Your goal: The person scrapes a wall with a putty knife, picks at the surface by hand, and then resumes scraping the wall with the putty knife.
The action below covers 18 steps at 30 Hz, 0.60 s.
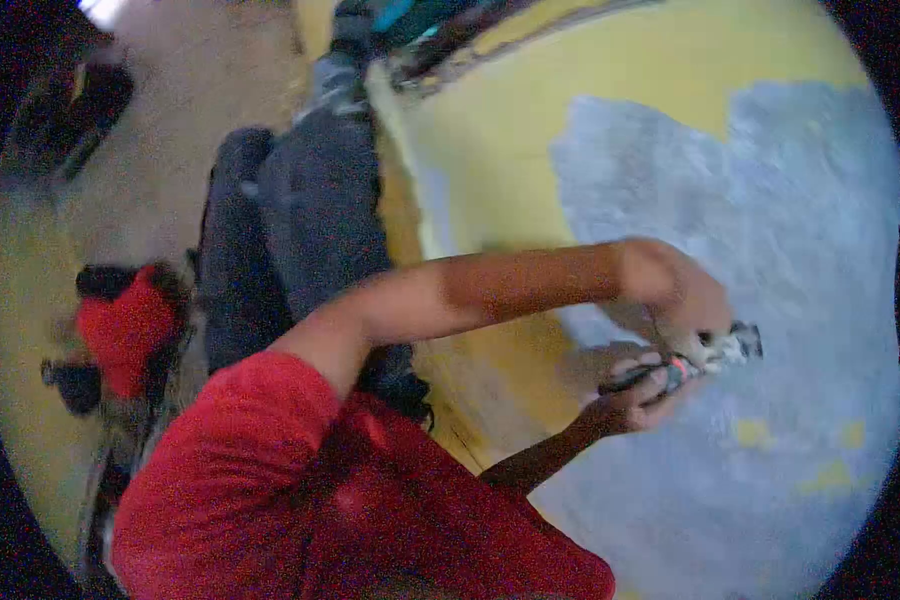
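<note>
A small, blurred hand tool (682,370) with a dark grip, a red band and a pale head ending in a black tip lies between my two hands. My right hand (633,408) holds its dark grip from below, thumb and fingers curled around it. My left hand (675,290) reaches over from above, wrist bent, its fingers closed down on the pale head. Both hands are in front of a yellow surface (490,170) covered with large grey patches (660,170). Part of the tool is hidden behind my fingers.
Dark trousers (310,210) stretch up the left of the view beside the yellow surface's edge. On the brown floor (210,60) are a red thing with black ends (125,335) and a blurred dark object (80,110). Dark and teal items (420,25) lie at the top.
</note>
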Available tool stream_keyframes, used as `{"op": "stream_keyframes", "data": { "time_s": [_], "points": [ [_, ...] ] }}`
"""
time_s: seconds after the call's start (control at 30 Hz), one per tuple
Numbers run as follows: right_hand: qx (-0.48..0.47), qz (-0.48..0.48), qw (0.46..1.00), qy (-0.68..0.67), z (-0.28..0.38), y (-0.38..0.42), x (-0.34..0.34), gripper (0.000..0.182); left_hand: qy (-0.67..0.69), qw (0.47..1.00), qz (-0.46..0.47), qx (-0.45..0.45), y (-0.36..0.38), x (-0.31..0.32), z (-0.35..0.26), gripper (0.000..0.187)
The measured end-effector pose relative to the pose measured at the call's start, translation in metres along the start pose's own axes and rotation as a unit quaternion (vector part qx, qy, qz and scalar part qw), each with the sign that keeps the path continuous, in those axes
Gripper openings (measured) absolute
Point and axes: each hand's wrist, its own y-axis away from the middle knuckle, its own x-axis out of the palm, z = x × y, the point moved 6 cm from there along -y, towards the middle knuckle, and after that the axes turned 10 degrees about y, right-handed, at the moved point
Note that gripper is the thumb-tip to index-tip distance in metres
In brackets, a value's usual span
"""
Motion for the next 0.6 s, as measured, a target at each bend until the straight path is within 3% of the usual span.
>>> {"op": "stream_keyframes", "data": {
  "time_s": [0.03,0.1,0.13,0.2,0.23,0.27,0.3,0.37,0.4,0.47,0.5,0.57,0.6],
  "points": [
    [-0.005,-0.029,1.000,0.010,-0.005,-0.003,-0.005,0.045,0.003,1.000,0.018,0.025,-0.003,-0.001,0.002,0.034],
    [-0.028,0.021,0.999,-0.006,-0.022,-0.010,-0.003,0.047,0.099,0.994,0.046,0.033,-0.006,-0.007,0.013,0.029],
    [-0.029,-0.011,1.000,0.005,-0.011,-0.012,-0.008,0.047,0.130,0.990,0.032,0.037,-0.006,-0.010,0.016,0.028],
    [0.099,0.062,0.988,-0.104,0.007,-0.007,0.008,0.069,0.137,0.990,0.027,0.016,-0.001,-0.015,0.018,0.023],
    [0.134,0.080,0.984,-0.084,0.001,-0.003,0.004,0.064,0.109,0.993,0.039,0.004,-0.002,-0.019,0.017,0.020],
    [0.167,0.090,0.979,-0.069,-0.006,-0.002,-0.004,0.060,0.043,0.996,0.004,0.078,-0.005,-0.016,0.022,0.020],
    [0.153,0.032,0.985,-0.070,-0.006,-0.011,-0.022,0.060,-0.015,0.987,-0.037,0.157,-0.007,-0.012,0.026,0.020],
    [0.073,0.260,0.962,0.041,0.001,-0.021,-0.012,0.052,0.126,0.992,-0.008,-0.006,-0.016,-0.028,0.012,0.023],
    [0.071,0.225,0.971,0.029,0.006,-0.029,-0.019,0.052,0.112,0.993,0.024,0.011,-0.022,-0.025,0.006,0.023],
    [0.245,0.295,0.922,-0.045,0.002,-0.023,-0.020,0.041,0.120,0.987,0.008,-0.102,-0.026,-0.026,0.018,0.027],
    [0.241,0.277,0.928,-0.060,0.015,0.001,-0.041,0.041,0.107,0.989,0.027,-0.095,-0.012,-0.006,-0.009,0.027],
    [0.174,0.279,0.942,-0.068,0.010,-0.002,-0.011,0.032,0.153,0.980,0.014,-0.124,-0.003,-0.008,0.021,0.028],
    [0.141,0.295,0.945,-0.021,0.014,-0.010,-0.011,0.026,0.155,0.980,0.025,-0.125,-0.009,-0.011,0.008,0.026]
  ]
}}
